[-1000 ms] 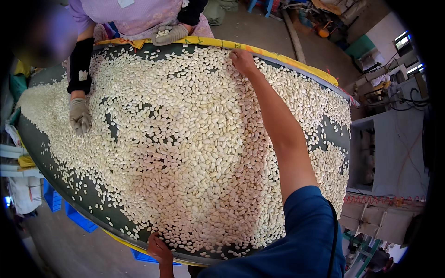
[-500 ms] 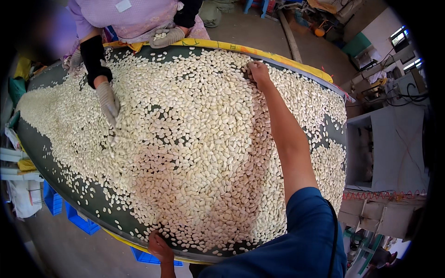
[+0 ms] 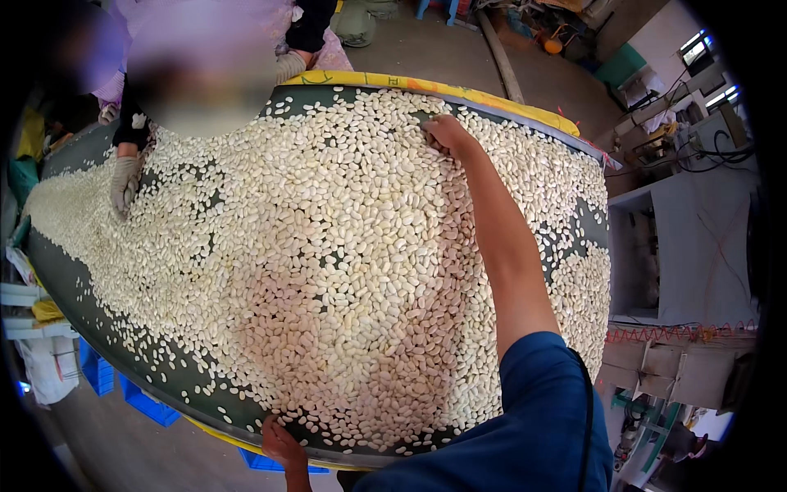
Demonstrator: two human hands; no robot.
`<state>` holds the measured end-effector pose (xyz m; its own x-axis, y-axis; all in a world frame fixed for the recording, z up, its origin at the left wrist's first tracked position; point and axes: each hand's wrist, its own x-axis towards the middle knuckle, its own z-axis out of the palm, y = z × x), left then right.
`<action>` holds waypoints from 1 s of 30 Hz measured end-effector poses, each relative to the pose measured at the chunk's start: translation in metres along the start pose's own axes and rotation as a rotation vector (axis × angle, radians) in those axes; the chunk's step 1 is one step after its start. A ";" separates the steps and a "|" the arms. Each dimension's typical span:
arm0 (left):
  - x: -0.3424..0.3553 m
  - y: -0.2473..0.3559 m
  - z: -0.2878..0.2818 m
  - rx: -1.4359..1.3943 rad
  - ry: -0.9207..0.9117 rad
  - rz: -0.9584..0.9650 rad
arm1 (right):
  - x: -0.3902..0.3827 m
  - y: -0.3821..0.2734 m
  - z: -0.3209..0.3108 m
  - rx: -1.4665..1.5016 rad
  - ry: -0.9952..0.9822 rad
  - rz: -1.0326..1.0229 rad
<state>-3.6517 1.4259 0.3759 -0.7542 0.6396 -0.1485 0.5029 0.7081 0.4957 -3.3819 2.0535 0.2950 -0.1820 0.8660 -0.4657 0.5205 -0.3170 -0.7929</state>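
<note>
White beans (image 3: 361,271) cover a dark green sorting table (image 3: 205,398) in an uneven layer. My right arm reaches across to the far side, where my right hand (image 3: 445,134) is among the beans with fingers curled together; what they hold, if anything, is hidden. At the near rim is my left hand (image 3: 283,443), fingers bent in beside a few scattered beans; I cannot make out anything in them. Across the table at the far left, a co-worker's gloved hand (image 3: 125,184) touches the beans.
Yellow edging (image 3: 443,88) runs along the table's far rim. Blue crates (image 3: 147,402) stand on the floor below the near left side. A grey cabinet-like machine (image 3: 697,246) is to the right. The co-worker leans over the far left side.
My right hand has shifted slightly left along the far side. My left hand stays nearly in place. The co-worker has leaned forward, and their gloved hand has moved left.
</note>
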 end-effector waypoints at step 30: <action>0.071 -0.046 -0.025 0.131 0.038 0.131 | -0.039 -0.007 0.021 0.065 0.285 -0.240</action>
<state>-3.7389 1.4312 0.3635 -0.6925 0.7192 -0.0563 0.6471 0.6537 0.3923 -3.3956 2.0139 0.3107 -0.0484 0.9885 -0.1434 0.4360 -0.1082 -0.8934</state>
